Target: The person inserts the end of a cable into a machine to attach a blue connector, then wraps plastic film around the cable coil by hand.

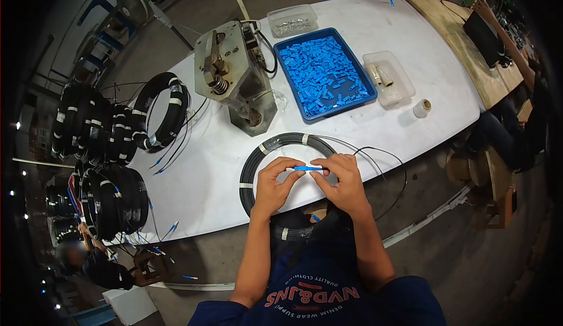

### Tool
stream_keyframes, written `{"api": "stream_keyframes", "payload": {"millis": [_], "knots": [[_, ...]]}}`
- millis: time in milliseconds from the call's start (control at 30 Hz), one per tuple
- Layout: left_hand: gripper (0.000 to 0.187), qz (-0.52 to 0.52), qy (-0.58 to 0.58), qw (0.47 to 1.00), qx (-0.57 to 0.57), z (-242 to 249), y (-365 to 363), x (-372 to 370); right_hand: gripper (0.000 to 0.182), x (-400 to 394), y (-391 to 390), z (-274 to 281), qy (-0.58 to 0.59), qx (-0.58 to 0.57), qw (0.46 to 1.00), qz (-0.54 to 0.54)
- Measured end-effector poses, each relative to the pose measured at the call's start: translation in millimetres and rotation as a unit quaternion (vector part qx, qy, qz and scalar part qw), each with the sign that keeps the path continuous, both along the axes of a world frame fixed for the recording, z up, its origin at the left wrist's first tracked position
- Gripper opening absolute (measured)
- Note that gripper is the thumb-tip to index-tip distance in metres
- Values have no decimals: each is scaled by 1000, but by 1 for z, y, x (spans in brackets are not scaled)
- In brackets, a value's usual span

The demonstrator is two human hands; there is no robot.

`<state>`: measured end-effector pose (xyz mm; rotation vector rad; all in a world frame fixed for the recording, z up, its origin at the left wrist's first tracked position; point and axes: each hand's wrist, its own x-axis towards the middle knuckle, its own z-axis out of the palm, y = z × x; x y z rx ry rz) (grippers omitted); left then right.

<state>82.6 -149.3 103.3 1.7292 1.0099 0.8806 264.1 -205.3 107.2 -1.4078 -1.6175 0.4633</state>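
A blue fibre-optic connector point(308, 168) sits level between my two hands, above the near edge of the white table. My left hand point(274, 182) pinches its left end between thumb and fingers. My right hand point(343, 180) is closed on the right end with the thumb below. Behind and beneath the hands lies a coil of black cable point(247, 176), bound with pale tape bands, partly hidden by them. A loose black cable loop point(404, 176) runs off its right side, past the table edge.
Beyond the coil stands a metal press point(234, 62). A blue tray point(341, 112) holds many blue connector housings. Clear plastic boxes point(406, 80) point(271, 18) and a tape roll point(421, 108) are nearby. Black cable coils point(161, 112) crowd the left. People work at both sides.
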Motion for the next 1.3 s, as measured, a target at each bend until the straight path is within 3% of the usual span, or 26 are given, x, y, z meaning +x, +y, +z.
{"api": "stream_keyframes", "payload": {"millis": [67,233,400,600,1300], "knots": [[18,-4,2,1000,-3,4,0,-1,13,-1,1,3,49,8,999,-13],[19,-10,-34,999,30,6,-1,2,12,6,0,-4,37,19,999,2],[18,-28,5,997,72,8,4,-1,13,6,-1,2,51,32,998,7],[18,8,-14,999,34,12,-1,0,13,5,-1,-1,75,57,996,-3],[15,-23,-30,998,54,16,-2,1,10,5,-5,10,79,64,995,1]]}}
